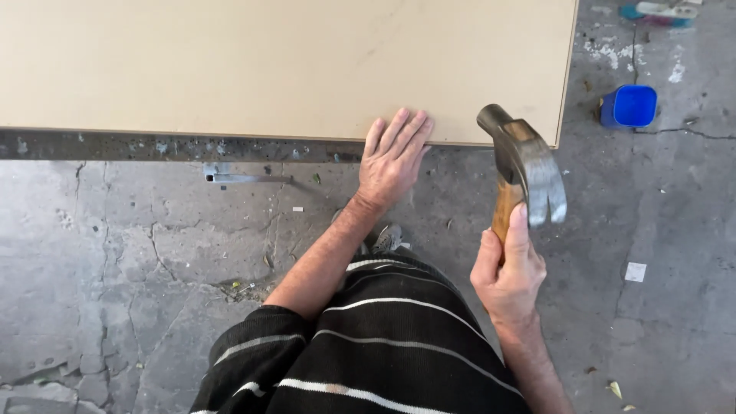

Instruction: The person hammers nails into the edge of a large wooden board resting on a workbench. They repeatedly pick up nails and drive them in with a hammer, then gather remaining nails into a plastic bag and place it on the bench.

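A large tan board [284,65] lies flat and fills the top of the head view. My left hand [392,157] rests palm down on its near edge, fingers spread and nothing in it. My right hand [507,268] grips the wooden handle of a claw hammer [525,165]. The steel head is raised just right of my left hand, over the board's near right corner, its claw pointing back toward me.
Cracked grey concrete floor [153,253] lies below the board. A blue square cup [630,106] stands right of the board. A metal bracket [241,178] lies on the floor near the board's edge. My striped black shirt [383,345] fills the bottom centre.
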